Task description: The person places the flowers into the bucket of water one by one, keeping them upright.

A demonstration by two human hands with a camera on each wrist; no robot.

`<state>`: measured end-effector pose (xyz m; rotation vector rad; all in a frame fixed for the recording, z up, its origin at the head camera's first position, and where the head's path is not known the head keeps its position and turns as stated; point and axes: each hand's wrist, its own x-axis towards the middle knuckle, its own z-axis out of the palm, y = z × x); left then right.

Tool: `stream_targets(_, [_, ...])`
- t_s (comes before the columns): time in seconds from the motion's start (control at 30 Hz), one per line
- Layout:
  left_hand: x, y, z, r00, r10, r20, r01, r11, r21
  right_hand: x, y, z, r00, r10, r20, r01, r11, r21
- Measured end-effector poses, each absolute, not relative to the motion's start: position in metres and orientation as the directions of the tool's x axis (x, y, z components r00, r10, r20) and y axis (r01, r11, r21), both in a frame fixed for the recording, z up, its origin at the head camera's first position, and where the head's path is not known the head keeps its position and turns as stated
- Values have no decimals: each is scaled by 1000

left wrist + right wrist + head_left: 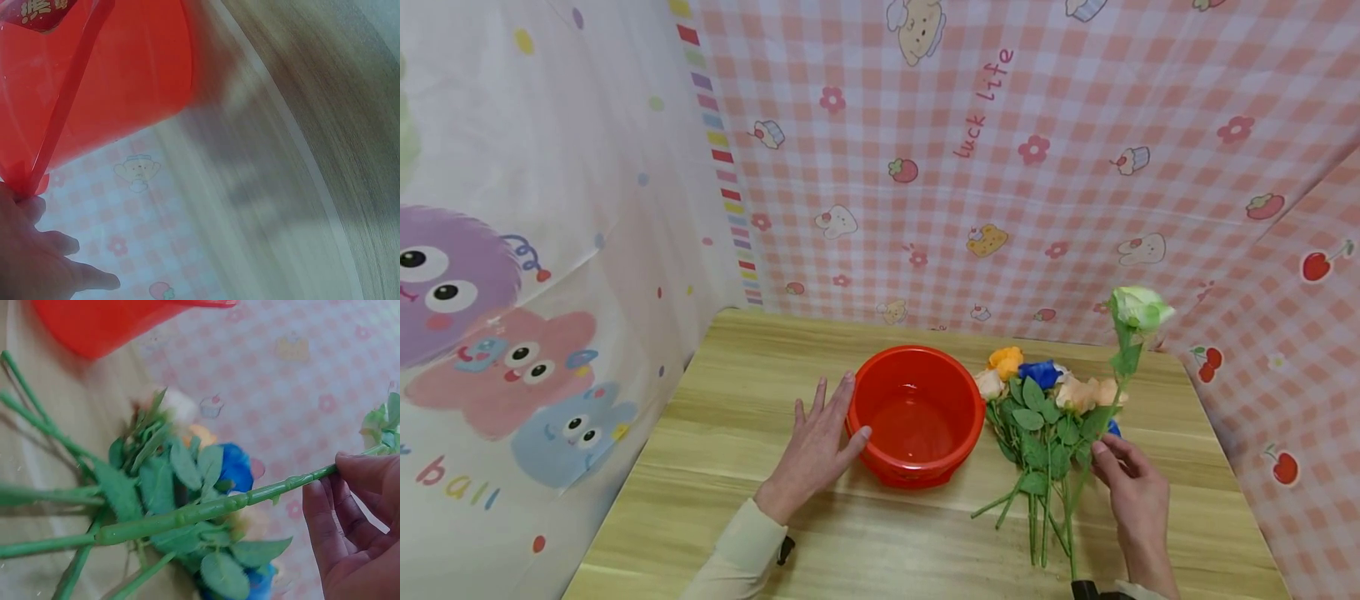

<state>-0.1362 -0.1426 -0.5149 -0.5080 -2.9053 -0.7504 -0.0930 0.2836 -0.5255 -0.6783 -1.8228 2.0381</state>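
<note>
- Wood-grain tabletop [730, 400] filled the lower part of my head view, with pink checked cloth [1037, 200] hanging at 12 o'clock, white cartoon-printed cloth [595, 275] at 10 and cherry-print cloth [1247, 425] at 2.
- Red basin [916, 427] stood upright on the wood; I saw the left hand [816, 442] touching it at 9 o'clock, fingers straight and splayed, gripping nothing.
- Right hand [1135, 492], towards the basin's 4 o'clock, pinched the stem of a greenish-white rose [1141, 308], its bloom at 2.
- Other flowers [1037, 417] lay heaped at 3.
</note>
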Motion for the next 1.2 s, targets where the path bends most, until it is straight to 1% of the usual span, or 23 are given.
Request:
stream_targets(0.13, [-137, -142, -515, -938, 292, 185, 345, 826, 445, -94, 278, -514, -837, 543, -70, 15, -105, -994])
stream_targets(0.33, [-139, -142, -514, -939, 293, 180, 344, 830, 440, -94, 267, -497, -834, 552, -9, -36, -72, -997])
stream_targets(0.73, [-139, -141, -513, -945, 286, 162, 328, 829, 452, -95, 245, -470, -856, 500, 130, -181, -55, -982])
stream_targets(1.2, [-137, -139, -512, -937, 295, 185, 346, 845, 407, -99, 220, -442, -875, 444, 193, -240, -52, -969])
